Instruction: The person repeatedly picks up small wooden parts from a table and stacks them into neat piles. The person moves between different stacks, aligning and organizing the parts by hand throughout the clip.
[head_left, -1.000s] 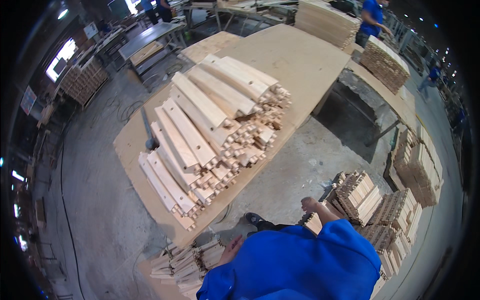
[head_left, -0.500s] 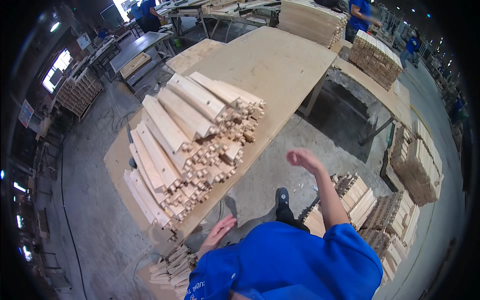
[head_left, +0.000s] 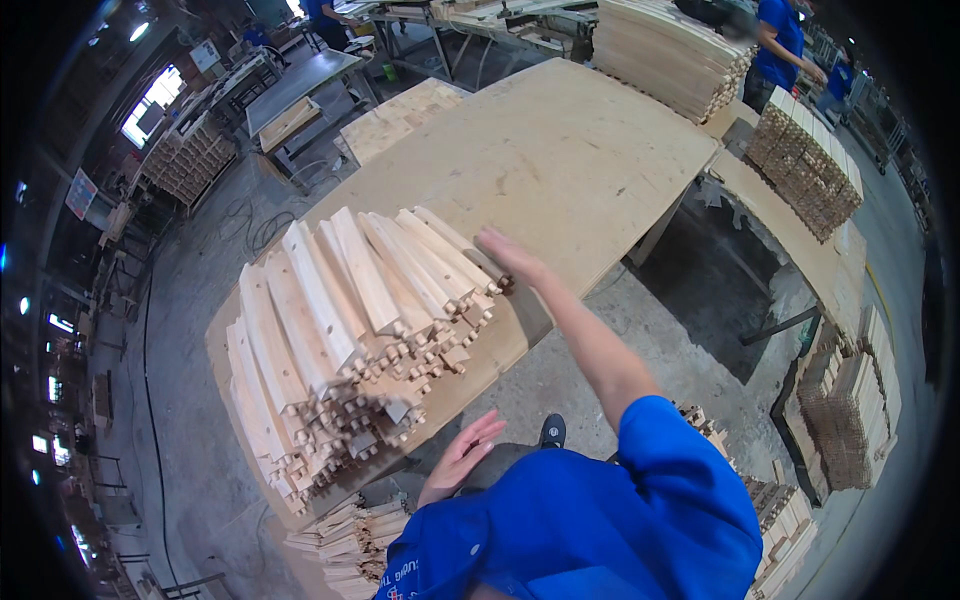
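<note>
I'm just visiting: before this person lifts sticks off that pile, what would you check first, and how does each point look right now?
1. Right hand at the wood pile: ok, touching its far end.
2. Left hand free: ok, open, holding nothing.
3. Pile fully on the table: not ok, ends jut over the near edge.
4. Pile tidy: not ok, sticks fanned unevenly.
5. Grip secure: cannot tell.
6. Other people clear: ok, far away.

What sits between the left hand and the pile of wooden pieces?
Nothing visible. The left hand hangs open below the table's near edge, with only floor behind it and the pile above. The right hand already reaches the pile's far side.
</note>
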